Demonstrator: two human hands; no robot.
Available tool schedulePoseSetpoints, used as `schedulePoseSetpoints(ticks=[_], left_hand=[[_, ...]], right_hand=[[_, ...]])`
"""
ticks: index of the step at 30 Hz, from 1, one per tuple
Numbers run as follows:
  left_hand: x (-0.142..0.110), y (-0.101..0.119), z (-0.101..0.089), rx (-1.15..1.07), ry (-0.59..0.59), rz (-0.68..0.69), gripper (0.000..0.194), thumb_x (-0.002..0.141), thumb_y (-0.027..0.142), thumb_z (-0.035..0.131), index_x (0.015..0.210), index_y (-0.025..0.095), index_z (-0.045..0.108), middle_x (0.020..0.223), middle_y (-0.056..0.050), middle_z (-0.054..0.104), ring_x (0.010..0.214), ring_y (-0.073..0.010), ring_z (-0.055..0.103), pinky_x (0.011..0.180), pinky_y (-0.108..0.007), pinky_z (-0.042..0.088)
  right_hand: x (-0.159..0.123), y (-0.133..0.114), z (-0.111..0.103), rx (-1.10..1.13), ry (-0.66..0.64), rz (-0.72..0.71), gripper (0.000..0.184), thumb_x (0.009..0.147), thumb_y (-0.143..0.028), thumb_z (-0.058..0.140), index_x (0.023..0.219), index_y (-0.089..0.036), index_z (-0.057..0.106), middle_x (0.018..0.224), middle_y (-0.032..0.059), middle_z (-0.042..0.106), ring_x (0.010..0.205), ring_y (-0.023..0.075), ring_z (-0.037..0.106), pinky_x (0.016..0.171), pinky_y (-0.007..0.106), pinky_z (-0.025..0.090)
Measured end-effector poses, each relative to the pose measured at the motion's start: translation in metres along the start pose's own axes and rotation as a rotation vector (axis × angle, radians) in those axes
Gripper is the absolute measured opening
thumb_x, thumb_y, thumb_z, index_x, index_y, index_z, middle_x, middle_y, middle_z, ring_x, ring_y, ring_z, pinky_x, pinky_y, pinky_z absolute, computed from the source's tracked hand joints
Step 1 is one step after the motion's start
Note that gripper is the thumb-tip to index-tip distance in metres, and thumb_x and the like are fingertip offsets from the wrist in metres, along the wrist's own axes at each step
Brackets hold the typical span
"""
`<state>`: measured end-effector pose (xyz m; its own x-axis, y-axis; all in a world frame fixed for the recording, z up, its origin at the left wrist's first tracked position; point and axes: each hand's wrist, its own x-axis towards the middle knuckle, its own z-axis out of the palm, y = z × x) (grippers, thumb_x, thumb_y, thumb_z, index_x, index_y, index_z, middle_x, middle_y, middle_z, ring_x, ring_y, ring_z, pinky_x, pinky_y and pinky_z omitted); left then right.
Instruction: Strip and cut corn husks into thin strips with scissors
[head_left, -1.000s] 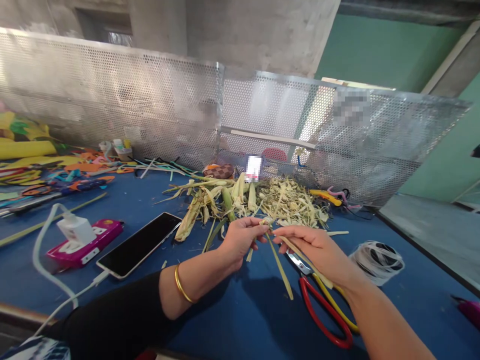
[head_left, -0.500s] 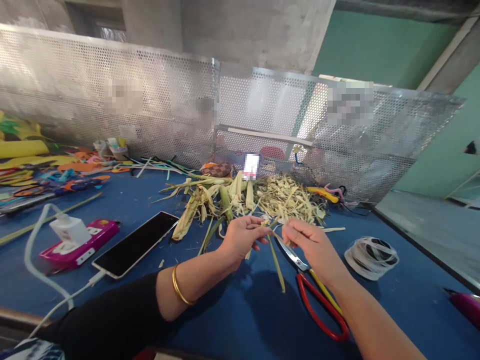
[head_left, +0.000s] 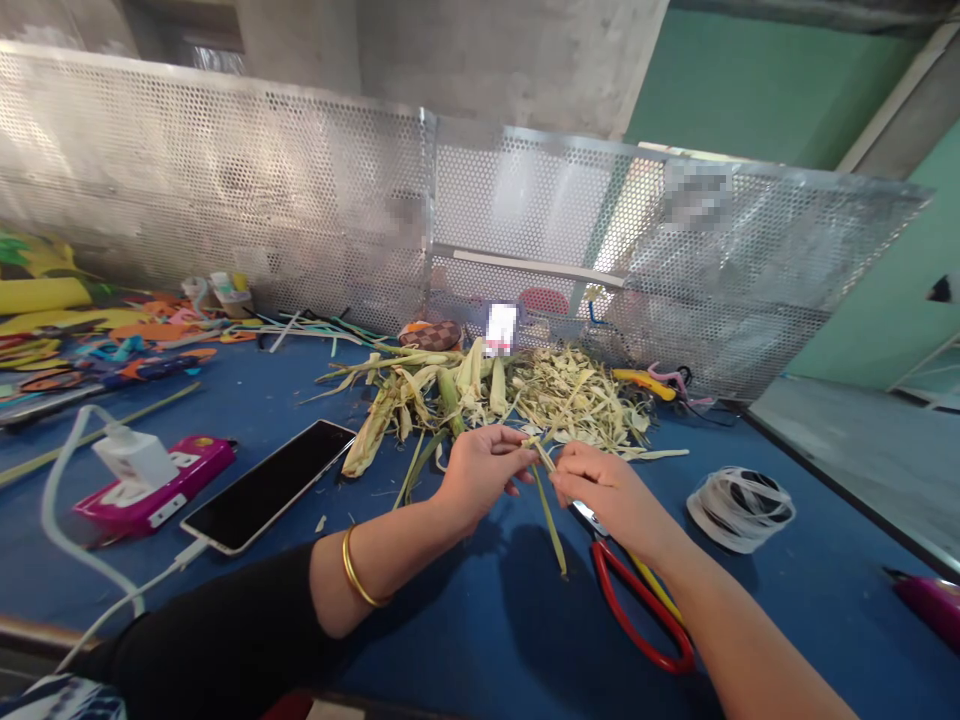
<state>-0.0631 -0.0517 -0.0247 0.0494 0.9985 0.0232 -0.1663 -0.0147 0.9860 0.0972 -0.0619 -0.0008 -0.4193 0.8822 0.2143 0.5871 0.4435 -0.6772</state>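
Note:
Between thumb and fingers, my left hand (head_left: 487,465) pinches a pale corn husk strip (head_left: 553,525), whose long end hangs down toward the table. My right hand (head_left: 600,490), close by on the right, is closed on the upper part of the same husk piece. The fingertips hide how the strands cross there. Under my right hand lie scissors with red and yellow handles (head_left: 637,610), their blades partly covered. Just beyond my hands are whole corn husks (head_left: 450,390) and a heap of shredded husk (head_left: 577,395).
A phone (head_left: 270,485) and a magenta power strip (head_left: 161,480) with a charger lie on the left. A roll of white tape or ribbon (head_left: 741,508) sits at right. Coloured foam scraps (head_left: 142,335) cover the far left. A perforated metal screen (head_left: 322,200) closes the back.
My right hand has moved left, nearer my left hand, and now covers more of the scissor blades. The left hand keeps its pinch in nearly the same place.

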Motion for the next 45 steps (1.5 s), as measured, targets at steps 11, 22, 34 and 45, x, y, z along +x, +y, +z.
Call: schedulePoseSetpoints(ticks=[11,22,34,45], left_hand=[[-0.005,0.005,-0.001,0.162,-0.114,0.108,0.008,0.069,0.016,0.066,0.076,0.015,0.064,0.053,0.002,0.060,0.049,-0.0103,0.057,0.045,-0.019,0.044],[-0.009,0.009,-0.003,0.540,-0.244,0.266,0.013,0.069,0.018,0.059,0.073,0.016,0.071,0.055,0.002,0.062,0.050,-0.0106,0.052,0.048,-0.019,0.037],[-0.009,0.007,0.000,0.513,-0.368,0.130,0.010,0.065,0.015,0.057,0.070,0.016,0.066,0.053,0.004,0.059,0.050,-0.0110,0.055,0.047,-0.018,0.039],[-0.010,0.004,0.001,0.287,-0.625,-0.148,0.013,0.065,0.019,0.060,0.077,0.014,0.061,0.067,-0.001,0.068,0.049,-0.0097,0.057,0.049,-0.021,0.045]], right_hand=[[0.001,0.002,0.009,-0.126,0.221,-0.059,0.035,0.087,-0.036,0.045,0.056,-0.020,0.050,0.067,0.0001,0.048,0.062,0.0140,0.049,0.060,0.026,0.039],[0.005,-0.005,0.010,0.279,0.238,0.179,0.028,0.077,-0.045,0.056,0.066,-0.019,0.058,0.045,-0.0061,0.045,0.040,0.0098,0.040,0.040,0.022,0.029],[0.002,-0.001,0.005,0.322,0.083,0.249,0.021,0.077,-0.039,0.058,0.069,-0.020,0.053,0.037,-0.0102,0.040,0.032,0.0063,0.032,0.035,0.018,0.024],[0.014,0.016,-0.001,0.569,0.628,0.222,0.021,0.074,-0.037,0.058,0.068,-0.018,0.054,0.062,-0.0020,0.063,0.041,0.0098,0.056,0.044,0.023,0.047]])
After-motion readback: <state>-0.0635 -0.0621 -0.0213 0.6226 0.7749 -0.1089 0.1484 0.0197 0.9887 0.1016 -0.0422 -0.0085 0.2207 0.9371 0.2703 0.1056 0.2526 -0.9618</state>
